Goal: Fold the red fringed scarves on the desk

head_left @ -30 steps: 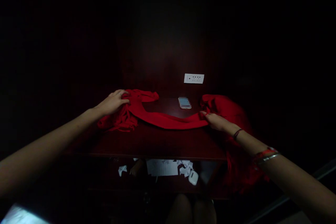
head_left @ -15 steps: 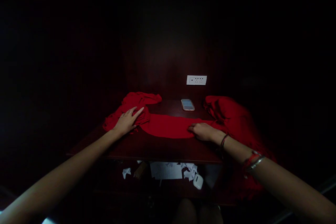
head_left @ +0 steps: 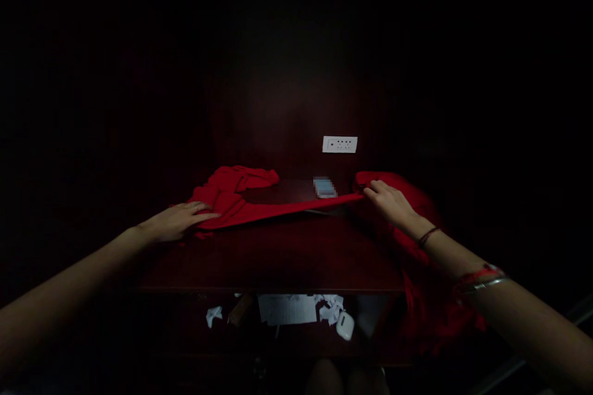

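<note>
A long red cloth (head_left: pixel 230 208) lies across the dark desk, bunched at the left and stretched in a narrow taut band toward the right. My left hand (head_left: pixel 175 221) rests on the bunched left part, its fingers extended over the folds. At the other end my right hand (head_left: pixel 390 202) is closed, pinching the band's edge and holding it raised off the desktop. Beyond that hand, more of the red fabric lies heaped and hangs down over the desk's right side.
Behind the band lies a phone (head_left: pixel 325 187), its screen blurred. A white socket plate (head_left: pixel 340 144) is on the back wall. The lower shelf holds a printed sheet (head_left: pixel 288 310), crumpled paper (head_left: pixel 332 310), a small brown box (head_left: pixel 240 310) and a white earbud case (head_left: pixel 345 325).
My right hand has lifted the cloth's edge up and to the right, pulling the flat band taut. My left hand has slid left and lies lower on the bunched part.
</note>
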The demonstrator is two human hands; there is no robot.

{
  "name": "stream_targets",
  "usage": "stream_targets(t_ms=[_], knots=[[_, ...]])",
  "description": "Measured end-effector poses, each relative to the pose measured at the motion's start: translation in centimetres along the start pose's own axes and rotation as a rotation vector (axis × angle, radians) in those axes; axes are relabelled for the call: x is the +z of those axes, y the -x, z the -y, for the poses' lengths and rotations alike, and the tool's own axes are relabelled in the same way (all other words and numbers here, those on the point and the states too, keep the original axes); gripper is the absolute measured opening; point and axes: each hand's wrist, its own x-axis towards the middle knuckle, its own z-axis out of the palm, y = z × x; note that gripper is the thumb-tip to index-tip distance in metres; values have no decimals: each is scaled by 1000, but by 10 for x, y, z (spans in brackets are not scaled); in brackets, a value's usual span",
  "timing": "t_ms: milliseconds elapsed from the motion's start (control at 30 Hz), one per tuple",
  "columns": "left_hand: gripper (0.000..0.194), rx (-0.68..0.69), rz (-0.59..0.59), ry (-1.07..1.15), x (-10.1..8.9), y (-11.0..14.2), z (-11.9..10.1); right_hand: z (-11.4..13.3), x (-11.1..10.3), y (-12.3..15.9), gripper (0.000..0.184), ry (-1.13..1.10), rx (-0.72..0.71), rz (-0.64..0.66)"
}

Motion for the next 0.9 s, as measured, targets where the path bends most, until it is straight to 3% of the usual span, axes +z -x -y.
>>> stream_targets(t_ms=[100, 267, 400, 533, 600, 700, 800, 900], knots=[[54, -37, 203, 32, -7, -10, -29, 5, 7, -2, 20, -60, -72, 97], [53, -58, 163, 44, -19, -48, -70, -9, 7, -11, 23, -95, -56, 126], [50, -178, 169, 7, -9, -56, -54, -47, -11, -13, 21, 58, -8, 31], [62, -79, 69, 137, -6, -44, -29, -92, -28, -7, 16, 223, 68, -33], [57, -84, 50, 273, -6, -38, -25, -111, -31, -3, 16, 285, 154, -42], [49, -265, -56, 622, -6, -36, -23, -126, -30, 4, 16, 325, 225, 11], [42, -457, -232, 1170, -10, -41, -18, -131, -26, 13, 14, 316, 284, 105], [30, -555, -484, 1588, -29, -53, -12, -136, -22, 23, 12, 320, 363, 147]])
